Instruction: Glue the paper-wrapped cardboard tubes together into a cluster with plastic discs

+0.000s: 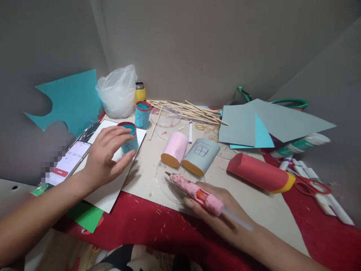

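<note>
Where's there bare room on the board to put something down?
On the pale board, one patch lies between the white sheet and the clear dish; another lies between the red tube and the right forearm. It's crowded with thin sticks and grey sheets at the back, and markers at right.

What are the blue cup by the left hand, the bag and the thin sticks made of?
Blue cup: probably matte paper or card; dull side, inked strokes.
Bag: apparently thin plastic film, faintly glossy; crinkled and translucent.
Sticks: likely bare wood or bamboo, matte and pale tan.
</note>
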Tool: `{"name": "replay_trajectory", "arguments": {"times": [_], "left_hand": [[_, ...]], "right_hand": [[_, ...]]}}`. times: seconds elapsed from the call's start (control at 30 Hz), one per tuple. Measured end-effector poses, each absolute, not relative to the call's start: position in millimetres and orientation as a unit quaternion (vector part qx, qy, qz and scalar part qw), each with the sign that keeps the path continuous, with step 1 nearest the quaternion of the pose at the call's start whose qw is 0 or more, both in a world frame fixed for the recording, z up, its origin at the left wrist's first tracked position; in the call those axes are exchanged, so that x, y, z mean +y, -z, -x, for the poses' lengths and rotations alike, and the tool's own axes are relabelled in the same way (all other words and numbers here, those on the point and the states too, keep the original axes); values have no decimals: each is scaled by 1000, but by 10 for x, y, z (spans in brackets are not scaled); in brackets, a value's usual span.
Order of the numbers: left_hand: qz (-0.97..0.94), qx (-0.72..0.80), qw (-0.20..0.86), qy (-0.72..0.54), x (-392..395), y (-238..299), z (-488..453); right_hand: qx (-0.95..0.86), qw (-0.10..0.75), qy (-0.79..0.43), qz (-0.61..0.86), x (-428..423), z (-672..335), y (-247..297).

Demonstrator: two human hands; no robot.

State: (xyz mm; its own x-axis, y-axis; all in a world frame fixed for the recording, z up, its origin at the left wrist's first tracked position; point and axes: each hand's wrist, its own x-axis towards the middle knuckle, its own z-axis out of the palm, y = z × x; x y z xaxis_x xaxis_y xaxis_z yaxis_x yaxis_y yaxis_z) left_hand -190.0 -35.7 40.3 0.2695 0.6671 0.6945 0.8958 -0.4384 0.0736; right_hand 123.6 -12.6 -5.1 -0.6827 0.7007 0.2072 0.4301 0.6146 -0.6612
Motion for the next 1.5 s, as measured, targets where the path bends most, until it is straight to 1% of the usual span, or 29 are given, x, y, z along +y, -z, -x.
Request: {"name": "replay_trajectory", "arguments": {"times": [0.07, 0.13, 0.27, 0.4, 0.47, 0.53, 0.6, 0.67, 0.73, 0.8, 0.97, 1.1, 1.2, 1.5], "left_hand": [[793, -509, 157, 297, -217, -309, 2011], [799, -515, 142, 276, -122, -207, 2088], [795, -515, 147, 284, -61, -139, 2156], [772, -521, 182, 316, -89, -238, 2170], [752, -522, 224, 336, -150, -280, 2147], [761, -488, 258, 341, -252, -279, 2079], [829, -411, 229, 303, -371, -228, 1955], [905, -327, 153, 225, -467, -139, 1791], [940, -298, 88, 142, -514, -34, 1628], [951, -286, 52, 105, -515, 67, 1512], [952, -285, 8, 109, -467, 225, 1456], [944, -301, 13, 135, -471, 253, 1459], [943, -303, 17, 133, -474, 244, 1450], [944, -305, 8, 124, -467, 243, 1465]], "right_hand": [[-873, 214, -305, 315, -123, -1203, 96], [-879, 214, -285, 317, -127, -1179, 150], [-888, 224, -248, 316, -147, -1141, 256], [-886, 212, -215, 352, -141, -1101, 301], [-886, 201, -211, 361, -124, -1080, 298], [-888, 174, -220, 365, -103, -1061, 295], [-889, 140, -228, 372, -85, -1045, 306], [-890, 122, -230, 375, -74, -1030, 327], [-888, 120, -234, 377, -71, -1015, 341], [-886, 126, -241, 375, -73, -1000, 332], [-888, 136, -277, 341, -71, -982, 277], [-895, 181, -254, 320, -58, -993, 310], [-894, 197, -255, 310, -50, -996, 326], [-877, 171, -289, 344, -107, -1047, 289]]}}
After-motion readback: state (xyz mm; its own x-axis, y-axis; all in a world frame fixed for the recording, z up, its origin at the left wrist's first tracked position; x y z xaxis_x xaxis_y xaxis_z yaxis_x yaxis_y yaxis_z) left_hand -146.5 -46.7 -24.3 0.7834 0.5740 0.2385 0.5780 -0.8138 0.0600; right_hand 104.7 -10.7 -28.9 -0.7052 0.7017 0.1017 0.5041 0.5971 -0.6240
